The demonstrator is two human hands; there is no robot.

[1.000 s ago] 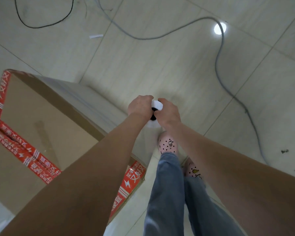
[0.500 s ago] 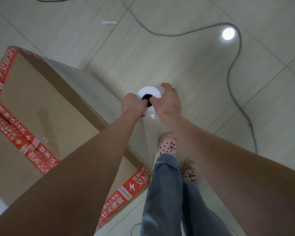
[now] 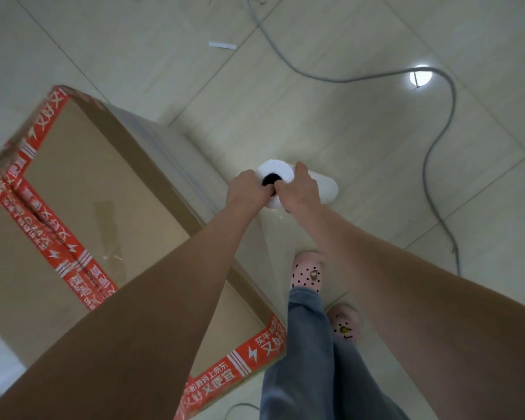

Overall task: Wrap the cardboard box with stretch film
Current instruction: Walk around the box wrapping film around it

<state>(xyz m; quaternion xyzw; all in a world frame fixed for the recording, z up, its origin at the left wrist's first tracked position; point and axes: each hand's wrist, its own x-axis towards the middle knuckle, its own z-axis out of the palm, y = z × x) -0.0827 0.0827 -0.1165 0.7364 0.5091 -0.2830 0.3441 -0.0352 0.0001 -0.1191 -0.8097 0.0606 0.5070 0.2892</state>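
A tall cardboard box (image 3: 82,189) with red printed tape on its top seams stands on the floor at the left. Clear film clings to its right side face. A white roll of stretch film (image 3: 276,172) is held upright just right of the box, its dark core hole facing up. My left hand (image 3: 247,190) grips the roll's top from the left and my right hand (image 3: 299,192) from the right, fingers at the core. A sheet of film (image 3: 273,237) runs from the roll down toward the box's near corner.
A grey cable (image 3: 437,140) snakes across the tiled floor at the right and back. A small white paper strip (image 3: 222,45) lies on the floor at the back. My feet in pink spotted clogs (image 3: 308,272) stand close beside the box's right side.
Both hands and the roll have moved forward along the box's right side and farther from my feet. More of the roll's body shows now.
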